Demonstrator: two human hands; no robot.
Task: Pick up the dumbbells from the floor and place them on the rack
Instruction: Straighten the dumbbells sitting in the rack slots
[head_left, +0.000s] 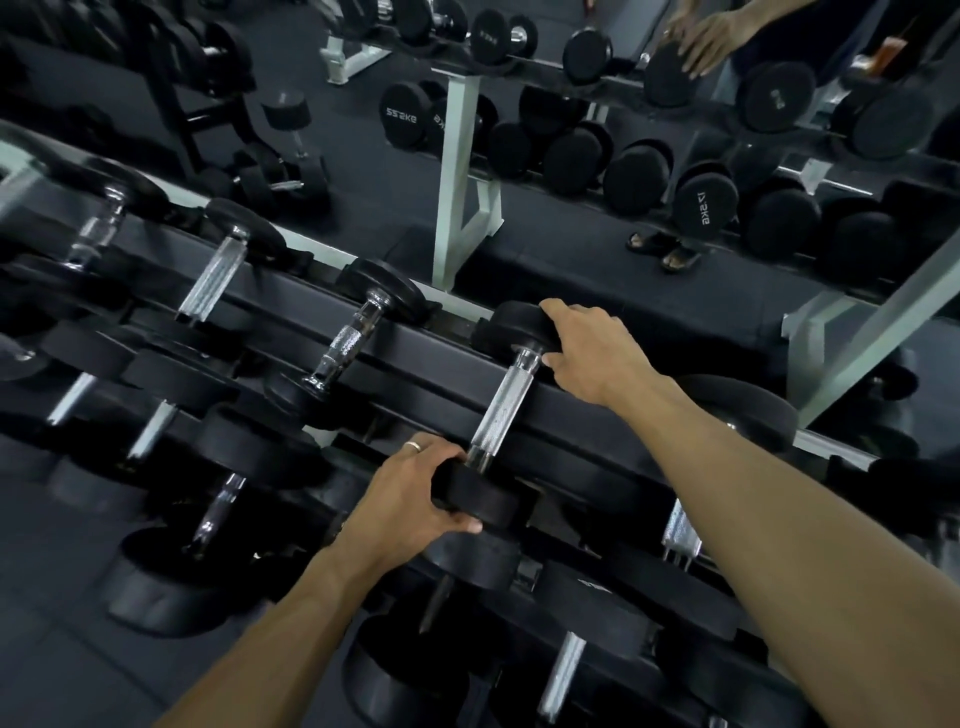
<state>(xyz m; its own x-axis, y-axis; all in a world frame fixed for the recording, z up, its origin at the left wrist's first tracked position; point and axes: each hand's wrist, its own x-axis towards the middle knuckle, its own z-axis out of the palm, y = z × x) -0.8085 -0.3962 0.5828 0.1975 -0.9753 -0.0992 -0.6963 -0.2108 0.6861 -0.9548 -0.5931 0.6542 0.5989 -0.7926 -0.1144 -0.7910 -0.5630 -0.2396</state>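
dumbbell (501, 402) lying across top tier of rack (582, 410), left hand (410, 499) clamped on its near head, right hand (592, 353) cupped over its far head, chrome handle bare between both hands, more dumbbells left of them

Black rack (571, 400), apparently dumbbell-laden (345, 340)

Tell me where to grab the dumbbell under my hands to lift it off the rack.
Probably the knurled chrome handle of the dumbbell, gripped from above. It lies exposed across the rack between the two heads your left hand and right hand now cup.
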